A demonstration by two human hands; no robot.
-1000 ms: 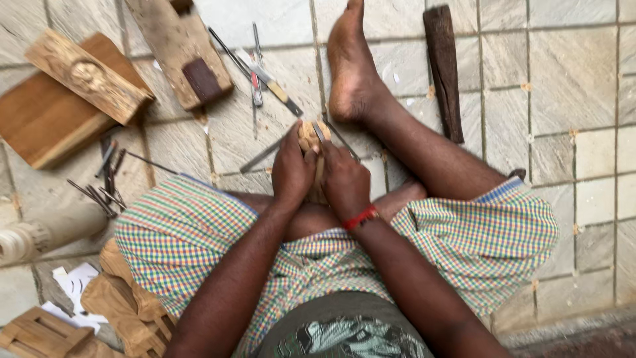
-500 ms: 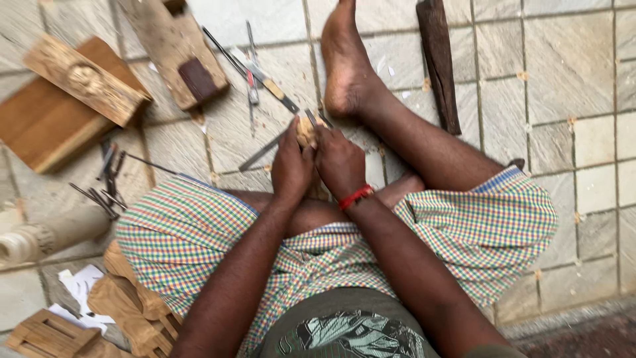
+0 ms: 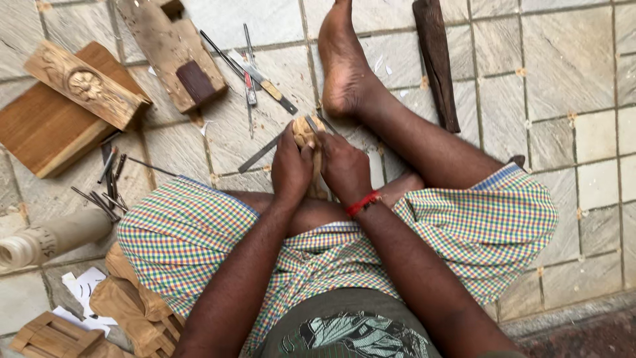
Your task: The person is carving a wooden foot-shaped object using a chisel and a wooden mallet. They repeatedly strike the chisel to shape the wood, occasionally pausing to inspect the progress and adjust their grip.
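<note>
A pale stone-tile floor (image 3: 570, 79) serves as the workbench, with the person seated on it, one leg stretched forward. Both hands meet over the lap: the left hand (image 3: 290, 169) and the right hand (image 3: 344, 169) are each wrapped tight around a small pale wood piece (image 3: 306, 132), fingers (image 3: 299, 154) curled together on its lower part so only its carved top shows above them. A thin metal tool (image 3: 313, 123) appears to run up by the right fingertips against the wood, though how it is pinched is hard to make out. The piece looks light and stiff — dry, not slippery — but its carved edges are likely to chip, so the firm lower body, below the cut, seems the sound place to grip it, with the foot (image 3: 341, 73) just beyond the fingertips as a brace. A red thread (image 3: 363, 203) circles the right wrist behind the knuckles. Just ahead of the fingers lie loose chisels (image 3: 255, 69) and a flat steel strip (image 3: 260, 154); farther to the left of them sit a rough block (image 3: 173, 50), a carved panel (image 3: 86, 85) on a board (image 3: 46, 136), and thin gouges (image 3: 106, 189). Off to the right of the fingers, beyond the foot, lies a dark wood bar (image 3: 437, 63) — well apart from the work.
</note>
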